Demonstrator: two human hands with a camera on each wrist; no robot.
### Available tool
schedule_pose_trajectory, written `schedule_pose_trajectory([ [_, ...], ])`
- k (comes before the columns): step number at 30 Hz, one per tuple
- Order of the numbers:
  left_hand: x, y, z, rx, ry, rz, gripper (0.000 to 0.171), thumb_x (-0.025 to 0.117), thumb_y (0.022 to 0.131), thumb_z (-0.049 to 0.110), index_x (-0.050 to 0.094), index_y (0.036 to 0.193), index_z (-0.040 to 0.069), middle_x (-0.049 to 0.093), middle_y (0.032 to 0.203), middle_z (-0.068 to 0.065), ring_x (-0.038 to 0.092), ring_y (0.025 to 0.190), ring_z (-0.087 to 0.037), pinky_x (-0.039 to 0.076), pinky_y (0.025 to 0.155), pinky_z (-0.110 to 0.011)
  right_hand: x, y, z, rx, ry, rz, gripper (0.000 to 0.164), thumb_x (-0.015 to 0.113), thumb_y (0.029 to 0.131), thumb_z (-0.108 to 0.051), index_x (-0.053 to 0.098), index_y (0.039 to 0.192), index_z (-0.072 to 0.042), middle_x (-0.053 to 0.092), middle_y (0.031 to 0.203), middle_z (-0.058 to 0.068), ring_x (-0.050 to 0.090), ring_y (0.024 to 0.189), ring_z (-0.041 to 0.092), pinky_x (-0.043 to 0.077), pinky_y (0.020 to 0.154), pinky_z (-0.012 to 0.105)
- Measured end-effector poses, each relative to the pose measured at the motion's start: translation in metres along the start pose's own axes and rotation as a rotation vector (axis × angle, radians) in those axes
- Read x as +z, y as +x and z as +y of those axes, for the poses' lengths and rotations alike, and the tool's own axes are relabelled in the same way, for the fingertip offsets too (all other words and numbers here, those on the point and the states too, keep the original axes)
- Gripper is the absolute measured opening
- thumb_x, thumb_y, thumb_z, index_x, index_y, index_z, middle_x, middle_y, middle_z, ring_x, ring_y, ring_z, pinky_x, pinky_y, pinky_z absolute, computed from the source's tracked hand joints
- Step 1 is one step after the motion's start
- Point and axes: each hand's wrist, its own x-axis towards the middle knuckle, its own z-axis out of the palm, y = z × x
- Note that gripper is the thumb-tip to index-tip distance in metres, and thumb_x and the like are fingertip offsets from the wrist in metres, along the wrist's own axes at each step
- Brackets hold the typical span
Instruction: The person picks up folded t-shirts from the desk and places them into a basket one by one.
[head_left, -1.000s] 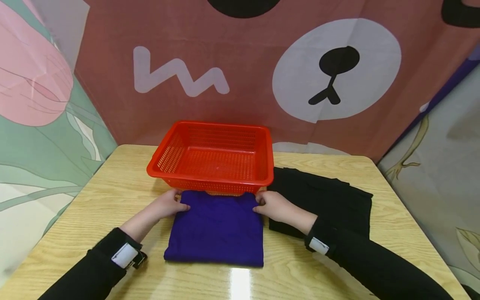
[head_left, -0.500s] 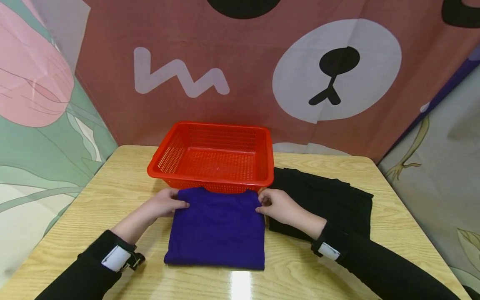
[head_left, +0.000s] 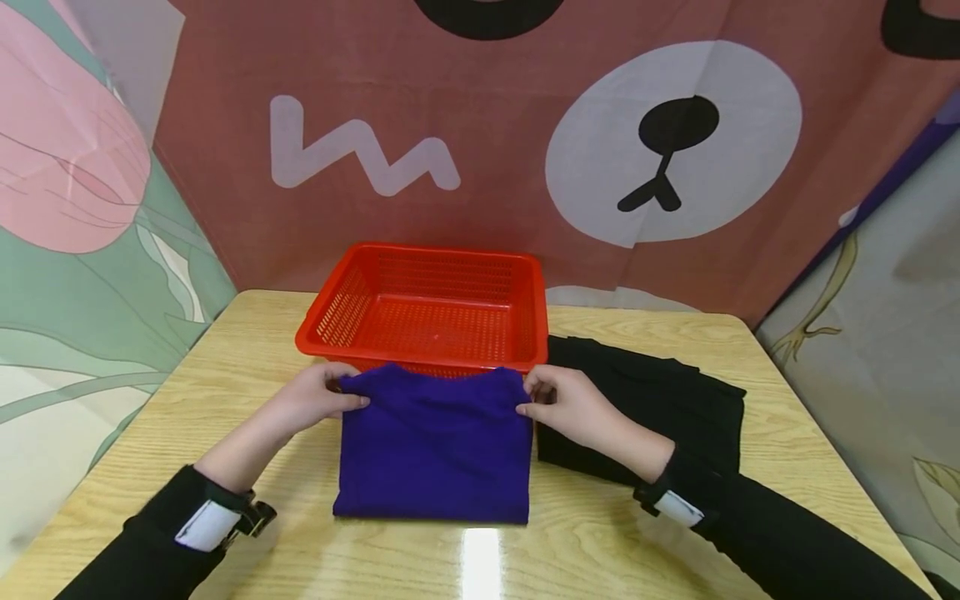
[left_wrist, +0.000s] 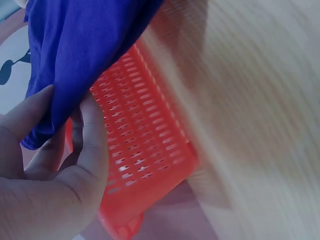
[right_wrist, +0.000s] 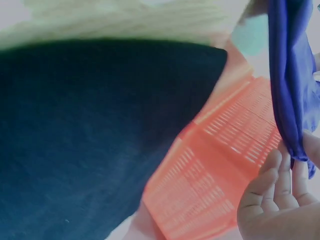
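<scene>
A folded purple T-shirt (head_left: 438, 450) hangs between my two hands in the head view, its dipped neckline at the top and its far edge raised in front of the basket. My left hand (head_left: 311, 400) pinches the far left corner; the left wrist view shows thumb and fingers on either side of the purple cloth (left_wrist: 82, 55). At the far right corner, my right hand (head_left: 576, 408) pinches the fabric between thumb and fingers. Layered folds of the shirt (right_wrist: 290, 90) droop from that grip in the right wrist view. The lower folded edge sits low over the wooden table.
Just beyond the shirt stands a red perforated plastic basket (head_left: 442, 321) with nothing inside. A folded black garment (head_left: 652, 400) lies to the right, partly under my right forearm. The wooden table (head_left: 247, 350) ends at a printed cloth backdrop (head_left: 495, 208).
Both hands have risen and spread slightly apart, lifting the shirt's far edge from the table to overlap the basket's front wall. The basket and black garment have stayed put.
</scene>
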Motion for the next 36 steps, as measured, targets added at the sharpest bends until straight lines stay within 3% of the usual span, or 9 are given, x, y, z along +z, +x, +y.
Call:
schedule_pose_trajectory([
  [9,-0.01,-0.01,0.017,0.139,0.168,0.122,0.033,0.077,0.091,0.012,0.073,0.119,-0.004,0.073,0.113,-0.018,0.066,0.094,-0.018,0.056,0.075,-0.025,-0.017,-0.004,-0.019,-0.029,-0.018,0.052,0.016,0.08,0.089,-0.008,0.065,0.092,-0.011,0.066,0.087,0.001,0.057,0.074,0.014,0.049,0.063,0.027],
  [21,-0.034,-0.017,0.053,0.16,0.247,0.208,0.031,0.075,0.092,0.01,0.074,0.12,-0.002,0.073,0.109,-0.018,0.066,0.088,-0.017,0.054,0.072,-0.019,-0.044,0.007,-0.045,-0.017,-0.076,0.135,0.015,0.079,0.09,-0.01,0.068,0.1,-0.012,0.068,0.092,0.002,0.062,0.088,0.02,0.054,0.081,0.037],
  [27,-0.043,-0.019,0.07,0.174,0.239,0.27,0.03,0.073,0.095,0.011,0.073,0.123,0.0,0.074,0.112,-0.019,0.068,0.09,-0.019,0.055,0.073,-0.019,-0.056,0.013,-0.055,-0.05,-0.09,0.206,0.016,0.079,0.089,-0.008,0.068,0.101,-0.01,0.071,0.096,0.005,0.065,0.093,0.024,0.055,0.08,0.039],
  [31,-0.045,-0.021,0.078,0.209,0.202,0.318,0.026,0.071,0.095,0.007,0.074,0.119,-0.002,0.076,0.103,-0.015,0.067,0.083,-0.009,0.056,0.071,-0.019,-0.065,0.018,-0.062,-0.08,-0.084,0.255,0.015,0.079,0.09,-0.006,0.069,0.101,-0.008,0.072,0.1,0.008,0.066,0.096,0.026,0.055,0.081,0.04],
  [36,-0.046,-0.02,0.089,0.254,0.19,0.436,0.024,0.074,0.094,0.009,0.075,0.117,0.001,0.076,0.099,-0.009,0.065,0.077,0.001,0.054,0.066,-0.017,-0.076,0.027,-0.069,-0.066,-0.01,0.299,0.013,0.078,0.09,-0.006,0.069,0.1,-0.006,0.072,0.099,0.01,0.065,0.094,0.025,0.054,0.081,0.041],
])
